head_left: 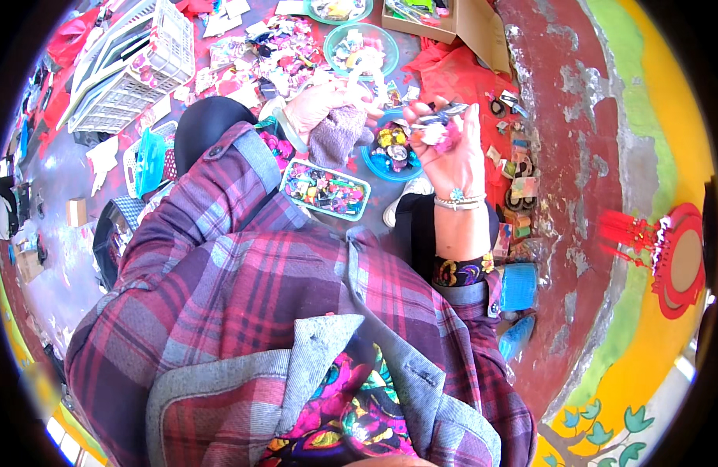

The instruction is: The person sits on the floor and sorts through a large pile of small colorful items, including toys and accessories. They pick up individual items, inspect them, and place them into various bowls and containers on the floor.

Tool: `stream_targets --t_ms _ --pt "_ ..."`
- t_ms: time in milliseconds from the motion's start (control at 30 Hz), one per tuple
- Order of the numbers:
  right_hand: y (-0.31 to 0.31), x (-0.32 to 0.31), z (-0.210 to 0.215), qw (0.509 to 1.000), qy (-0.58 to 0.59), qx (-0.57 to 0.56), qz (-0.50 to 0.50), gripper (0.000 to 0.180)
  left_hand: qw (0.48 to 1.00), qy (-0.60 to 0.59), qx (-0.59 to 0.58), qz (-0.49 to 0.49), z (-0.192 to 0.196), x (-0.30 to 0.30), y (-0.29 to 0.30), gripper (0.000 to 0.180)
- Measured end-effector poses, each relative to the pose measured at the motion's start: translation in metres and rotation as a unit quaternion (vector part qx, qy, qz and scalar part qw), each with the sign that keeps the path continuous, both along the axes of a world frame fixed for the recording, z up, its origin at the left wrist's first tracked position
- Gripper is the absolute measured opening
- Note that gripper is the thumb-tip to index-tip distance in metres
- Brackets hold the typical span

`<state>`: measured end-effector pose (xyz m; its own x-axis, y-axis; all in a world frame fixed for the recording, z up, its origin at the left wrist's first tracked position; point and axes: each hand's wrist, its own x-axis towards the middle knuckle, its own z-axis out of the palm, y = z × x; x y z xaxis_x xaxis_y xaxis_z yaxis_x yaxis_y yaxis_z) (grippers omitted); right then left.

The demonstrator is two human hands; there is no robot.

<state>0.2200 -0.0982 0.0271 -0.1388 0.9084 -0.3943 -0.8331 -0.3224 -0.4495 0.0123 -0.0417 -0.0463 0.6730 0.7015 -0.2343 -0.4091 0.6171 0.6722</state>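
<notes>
Right hand (450, 152) pinches shiny crinkled trinkets (437, 128); left hand (322, 105) seems curled on knitted mauve cloth (337, 134).

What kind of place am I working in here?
Probably an informal craft or sorting spot on the floor, not a workshop bench. Small colourful pieces fill a shallow tray and green bowls, a white basket sits nearby, and a worn painted wall runs alongside.

Grey floor (51, 167), white basket (133, 66), trays (325, 189)
</notes>
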Motion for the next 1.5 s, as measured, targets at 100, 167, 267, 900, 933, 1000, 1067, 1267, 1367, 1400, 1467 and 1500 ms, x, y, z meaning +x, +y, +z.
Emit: stream_targets --t_ms 100,167,267,900,933,1000,1067,1267,1367,1400,1467,1500 --pt "-0.016 -0.001 -0.02 0.999 -0.019 0.018 0.023 0.042 0.998 -0.011 0.051 0.022 -0.001 0.009 -0.01 0.032" --pt "-0.026 -0.012 -0.029 0.998 -0.043 0.005 0.043 0.038 0.999 -0.002 0.023 0.042 -0.005 0.012 -0.027 0.037" --pt "-0.044 -0.025 -0.046 0.931 -0.333 0.12 0.088 0.031 0.998 -0.057 -0.019 0.031 0.01 0.022 -0.057 0.042" --pt "-0.075 -0.09 0.023 0.956 -0.284 0.066 0.003 0.044 0.957 -0.237 -0.13 0.109 0.04 -0.003 -0.109 0.029" --pt "-0.074 -0.089 0.018 0.926 -0.359 0.12 0.001 0.041 0.951 -0.246 -0.16 0.099 0.039 -0.008 -0.107 0.03" --pt "-0.075 -0.086 0.004 0.838 -0.497 0.224 -0.004 0.036 0.958 -0.217 -0.126 0.135 0.031 -0.01 -0.104 0.03" --pt "-0.075 -0.092 -0.001 0.792 -0.563 0.235 0.013 0.037 0.969 -0.171 -0.049 0.172 0.026 -0.011 -0.104 0.03" --pt "-0.074 -0.11 -0.055 0.882 -0.422 0.163 0.13 0.022 0.957 -0.166 -0.154 0.182 -0.017 -0.033 -0.119 0.029" --pt "-0.08 -0.116 -0.082 0.893 -0.392 0.135 0.176 0.022 0.957 -0.11 -0.185 0.194 -0.023 -0.047 -0.131 0.032" --pt "-0.077 -0.123 -0.085 0.831 -0.504 0.137 0.188 0.024 0.957 -0.087 -0.195 0.197 -0.023 -0.051 -0.134 0.033" --pt "-0.074 -0.121 -0.082 0.763 -0.585 0.171 0.213 0.024 0.961 -0.029 -0.159 0.222 -0.033 -0.051 -0.132 0.037" --pt "-0.072 -0.122 -0.079 0.746 -0.61 0.165 0.212 0.021 0.962 0.007 -0.129 0.24 -0.035 -0.049 -0.13 0.037"
